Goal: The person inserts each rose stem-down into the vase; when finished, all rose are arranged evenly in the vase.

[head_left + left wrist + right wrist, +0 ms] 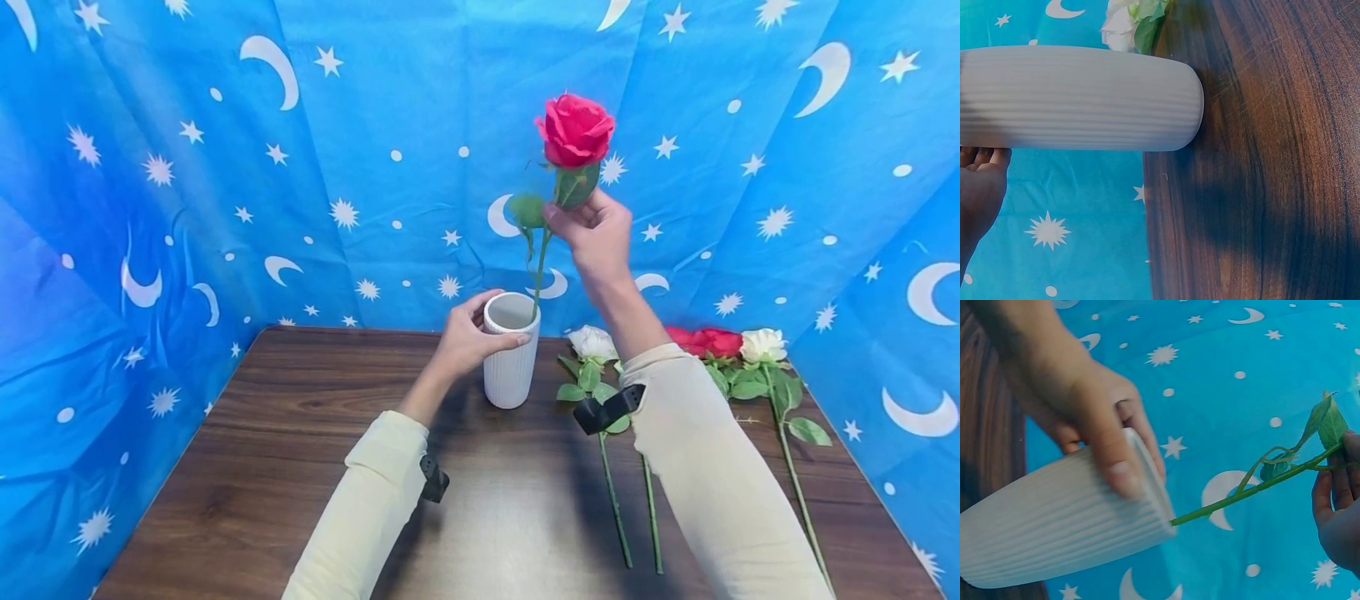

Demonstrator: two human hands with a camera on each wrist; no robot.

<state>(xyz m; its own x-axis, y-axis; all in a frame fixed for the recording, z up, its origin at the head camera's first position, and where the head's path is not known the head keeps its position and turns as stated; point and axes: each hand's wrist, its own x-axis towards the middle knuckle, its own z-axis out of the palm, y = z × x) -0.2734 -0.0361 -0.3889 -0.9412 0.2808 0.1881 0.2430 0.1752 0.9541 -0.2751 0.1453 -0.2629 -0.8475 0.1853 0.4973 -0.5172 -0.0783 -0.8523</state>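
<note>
A white ribbed vase [510, 375] stands upright on the dark wooden table. My left hand [474, 333] grips it near the rim, thumb across the front and fingers behind. Above and to the right, my right hand [600, 237] pinches the stem of a red rose [576, 132] just below the bloom. The green stem [1229, 501] slants down past the vase's rim, its lower end hidden inside. In the left wrist view the vase [1085, 100] fills the upper left, with fingertips [999, 157] against its side.
To the right on the table [300, 450] lie a white rose [592, 343], a red bloom [712, 342] and a cream rose [763, 345], their stems toward me. My right forearm covers part of them. A blue cloth [420, 100] with moons and stars hangs behind the table.
</note>
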